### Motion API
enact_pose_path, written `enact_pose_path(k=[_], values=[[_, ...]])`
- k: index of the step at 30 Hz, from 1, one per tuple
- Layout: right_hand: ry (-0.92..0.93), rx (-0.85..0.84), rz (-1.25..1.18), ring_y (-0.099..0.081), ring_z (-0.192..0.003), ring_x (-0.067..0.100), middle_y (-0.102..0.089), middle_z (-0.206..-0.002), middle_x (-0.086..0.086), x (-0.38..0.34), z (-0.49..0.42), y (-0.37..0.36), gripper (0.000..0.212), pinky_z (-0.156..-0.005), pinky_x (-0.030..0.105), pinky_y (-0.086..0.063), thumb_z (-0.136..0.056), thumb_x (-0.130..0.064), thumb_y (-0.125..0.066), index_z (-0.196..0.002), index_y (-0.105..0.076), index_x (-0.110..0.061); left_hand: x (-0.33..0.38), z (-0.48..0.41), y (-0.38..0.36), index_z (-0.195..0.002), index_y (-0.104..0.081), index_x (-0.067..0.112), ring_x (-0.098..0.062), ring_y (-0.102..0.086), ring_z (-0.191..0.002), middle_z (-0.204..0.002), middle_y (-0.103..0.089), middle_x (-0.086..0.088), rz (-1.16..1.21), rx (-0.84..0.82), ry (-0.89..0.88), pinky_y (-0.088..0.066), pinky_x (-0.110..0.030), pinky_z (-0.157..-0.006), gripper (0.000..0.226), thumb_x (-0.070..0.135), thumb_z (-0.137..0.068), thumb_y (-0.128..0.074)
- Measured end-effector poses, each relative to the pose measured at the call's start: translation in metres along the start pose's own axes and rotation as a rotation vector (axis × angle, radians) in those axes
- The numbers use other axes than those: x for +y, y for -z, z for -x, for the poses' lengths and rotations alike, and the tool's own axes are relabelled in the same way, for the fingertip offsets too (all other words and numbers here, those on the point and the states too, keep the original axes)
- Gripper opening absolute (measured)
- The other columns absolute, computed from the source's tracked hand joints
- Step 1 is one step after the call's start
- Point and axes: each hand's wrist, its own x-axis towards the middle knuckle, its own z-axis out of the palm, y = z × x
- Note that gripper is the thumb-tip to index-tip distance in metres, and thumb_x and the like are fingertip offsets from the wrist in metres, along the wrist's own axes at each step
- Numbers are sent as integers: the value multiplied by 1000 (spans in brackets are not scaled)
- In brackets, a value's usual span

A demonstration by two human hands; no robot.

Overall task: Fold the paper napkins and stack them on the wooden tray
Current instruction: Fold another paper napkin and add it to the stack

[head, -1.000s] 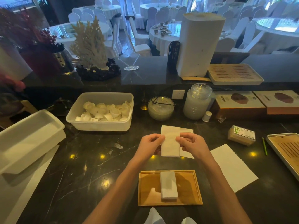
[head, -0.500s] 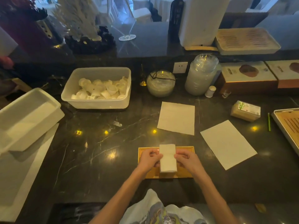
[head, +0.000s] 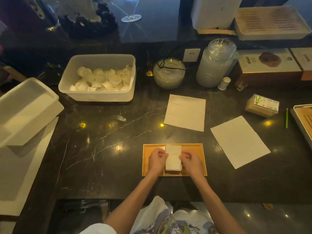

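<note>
A small wooden tray (head: 201, 159) lies on the dark marble counter close to me. In its middle rests a stack of folded white napkins (head: 173, 160). My left hand (head: 157, 160) pinches the stack's left edge and my right hand (head: 190, 162) pinches its right edge, fingers curled. Two unfolded napkins lie flat beyond: one (head: 185, 112) straight behind the tray, another (head: 239, 141) to the right, turned at an angle.
A plastic tub of small white cups (head: 99, 78) stands at the back left, a glass bowl (head: 168, 73) and a jar of lids (head: 216, 65) behind the napkins. A toothpick box (head: 262, 105) and a slatted tray (head: 303, 119) sit right; white bins (head: 25, 108) left.
Both hands carried the folded napkin from above the counter down onto the stack on the wooden tray. The view has tilted downward.
</note>
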Motion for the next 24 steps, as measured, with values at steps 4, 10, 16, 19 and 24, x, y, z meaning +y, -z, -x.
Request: enact_pose_path(k=[4,10,16,19,24], values=[[39,55,-38,-62,-108,15,-66,-123,4,2,6,-1,27,-80,23,-56,-100,-22,-59,-126,-62,-15,-3,0,1,-108,-59,16,-14,-64,-100,-108,-64,0,-6,38,18,-43,-12,-63,10,21,-100,-60],[-7,-188,-198,-38,-142,20,-38,-158,4,-1,24,5,52,-102,27,-35,-107,-35,-39,-155,-31,-16,-6,16,6,-150,-37,13,-15,-52,-130,-151,-47,-4,57,-105,53,-43,-18,-96,43,23,-108,-41],[-53,-305,-340,-19,-151,18,-15,-167,-3,7,44,-6,70,-120,35,-18,-99,-54,-29,-160,-7,-26,-10,37,-7,-137,-39,27,-5,-53,-115,-131,-53,5,143,-319,18,-47,-19,-90,40,8,-102,-42],[-40,-339,-347,-16,-152,15,-12,-168,-5,10,49,-10,81,-125,44,-14,-91,-62,-28,-160,-6,-26,-9,40,-10,-149,-31,23,-9,-51,-120,-136,-51,2,158,-344,2,-44,-22,-98,52,7,-101,-42],[-33,-375,-289,-11,-153,15,-5,-168,-7,6,49,-8,80,-118,31,-14,-91,-63,-27,-159,0,-28,-6,40,-9,-153,-19,25,-9,-49,-122,-141,-46,0,157,-426,-11,-44,-16,-92,58,9,-101,-42]])
